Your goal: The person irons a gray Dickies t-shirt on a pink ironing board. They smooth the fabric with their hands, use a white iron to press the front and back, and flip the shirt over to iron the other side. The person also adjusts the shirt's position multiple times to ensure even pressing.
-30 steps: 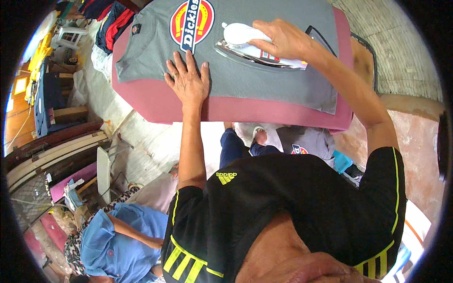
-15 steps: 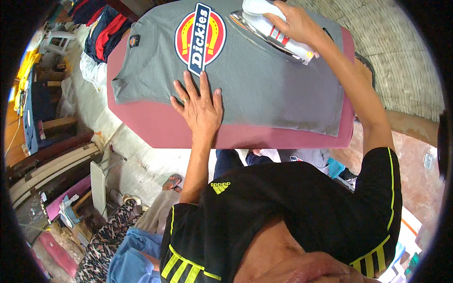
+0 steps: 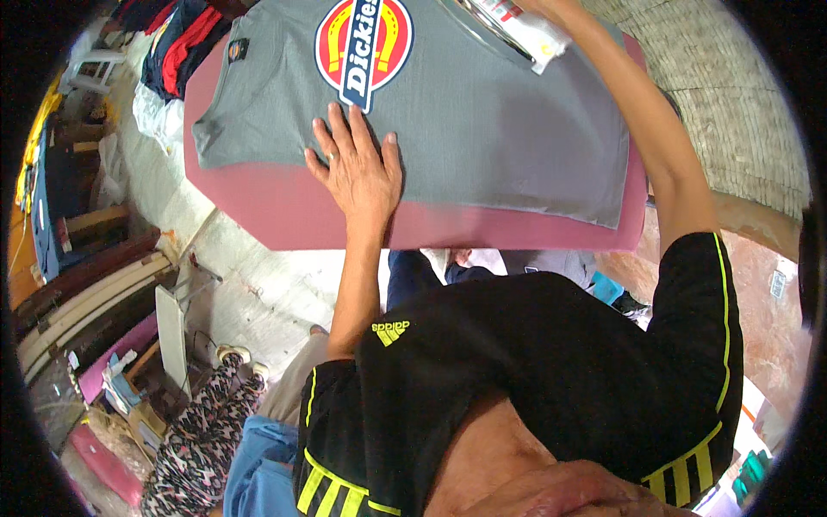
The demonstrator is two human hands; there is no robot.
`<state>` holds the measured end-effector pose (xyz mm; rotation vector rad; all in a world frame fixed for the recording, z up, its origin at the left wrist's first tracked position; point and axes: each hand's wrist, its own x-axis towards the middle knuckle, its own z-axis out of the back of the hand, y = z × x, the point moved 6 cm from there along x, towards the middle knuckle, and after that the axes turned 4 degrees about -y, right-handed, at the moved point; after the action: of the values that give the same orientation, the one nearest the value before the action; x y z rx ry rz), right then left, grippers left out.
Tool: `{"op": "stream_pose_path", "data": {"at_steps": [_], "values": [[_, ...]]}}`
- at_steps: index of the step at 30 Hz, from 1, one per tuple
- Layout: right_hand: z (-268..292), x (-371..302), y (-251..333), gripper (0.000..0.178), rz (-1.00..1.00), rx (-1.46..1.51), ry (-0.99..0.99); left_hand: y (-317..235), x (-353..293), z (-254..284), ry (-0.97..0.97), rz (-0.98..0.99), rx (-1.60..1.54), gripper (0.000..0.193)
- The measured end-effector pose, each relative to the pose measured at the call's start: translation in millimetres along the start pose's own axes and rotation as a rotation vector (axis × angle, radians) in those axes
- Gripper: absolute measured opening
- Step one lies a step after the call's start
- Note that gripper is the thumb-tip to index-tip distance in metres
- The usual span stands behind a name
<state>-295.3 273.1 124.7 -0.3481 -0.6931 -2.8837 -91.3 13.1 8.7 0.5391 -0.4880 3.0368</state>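
Observation:
A grey T-shirt point(image 3: 500, 129) lies spread over a padded, dusky-pink ironing board point(image 3: 284, 202). On its chest is a round red and yellow print point(image 3: 363, 47) with a horseshoe and a dark blue bar. My left hand point(image 3: 357, 168) rests flat on the cloth just below that print, fingers spread. At the top edge of the picture, my right hand point(image 3: 550, 7) grips a white and silver iron point(image 3: 515, 34), which is on the far part of the shirt. The picture's edge cuts off much of that hand and the iron's upper part.
Dark blue and red clothes point(image 3: 185, 52) are piled beyond the board's left end, above a white plastic bag point(image 3: 158, 121). A woven mat-like surface point(image 3: 724, 112) spreads at the right. At lower left, people in patterned trousers point(image 3: 202, 431) and a blue garment point(image 3: 258, 457) are close by.
The iron in my right hand has slid farther away and slightly left across the shirt. My left hand keeps its place on the cloth, while the whole view has shifted a little.

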Motion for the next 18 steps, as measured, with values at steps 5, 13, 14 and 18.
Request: {"op": "stream_pose_path", "data": {"at_steps": [5, 13, 14, 18], "values": [[22.5, -99.8, 19.1, 0.046, -0.105, 0.068, 0.123, 9.1, -2.5, -8.6, -0.105, 0.008, -0.05, 0.06], [19.1, -200.2, 43.1, 0.039, 0.288, 0.145, 0.229, 25.6, -25.2, 0.2, -0.128, 0.168, 0.042, 0.06], [16.8, -199.2, 49.7, 0.039, 0.335, 0.125, 0.262, 31.1, -29.0, 1.9, -0.137, 0.192, 0.054, 0.06], [3.5, -176.3, 69.9, 0.039, 0.325, 0.115, 0.313, 51.5, -30.5, 5.3, -0.149, 0.216, 0.065, 0.058]]}}
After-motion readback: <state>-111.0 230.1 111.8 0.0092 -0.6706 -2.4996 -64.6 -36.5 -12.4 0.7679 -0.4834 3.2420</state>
